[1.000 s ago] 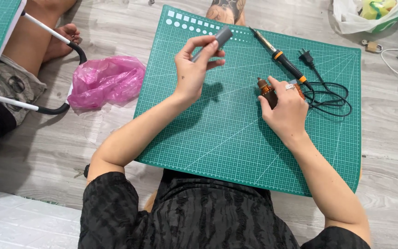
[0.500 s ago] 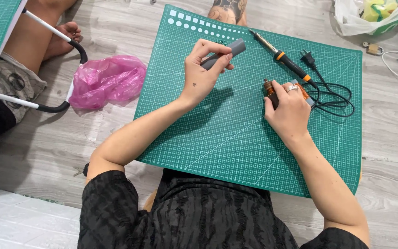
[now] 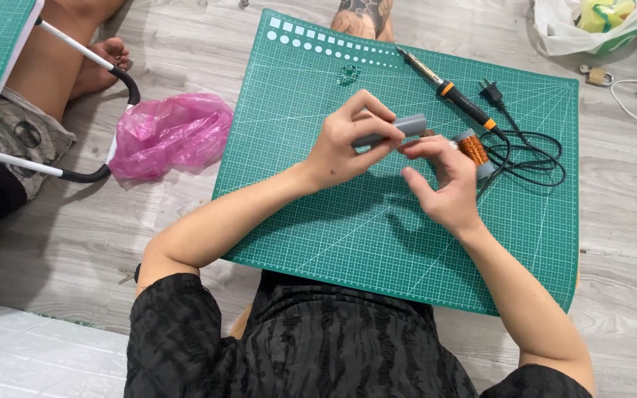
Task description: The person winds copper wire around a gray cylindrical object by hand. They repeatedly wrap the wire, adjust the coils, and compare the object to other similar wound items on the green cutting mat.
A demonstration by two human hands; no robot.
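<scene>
left hand (image 3: 348, 147) clamped on grey tube (image 3: 399, 129) | right hand (image 3: 444, 180) fingertips pinch its end | copper wire spool (image 3: 472, 147) just behind right hand, soldering iron (image 3: 451, 92) beyond, untouched

You sit on the grey wood-look floor (image 3: 186, 221) of a home turned hobby electronics spot: a green cutting mat (image 3: 377, 236) serves as your surface, with a soldering iron (image 3: 447, 90), its black cord (image 3: 532, 151) and a copper wire spool (image 3: 472, 147) on it; a pink plastic bag (image 3: 171, 133) lies beside.
</scene>
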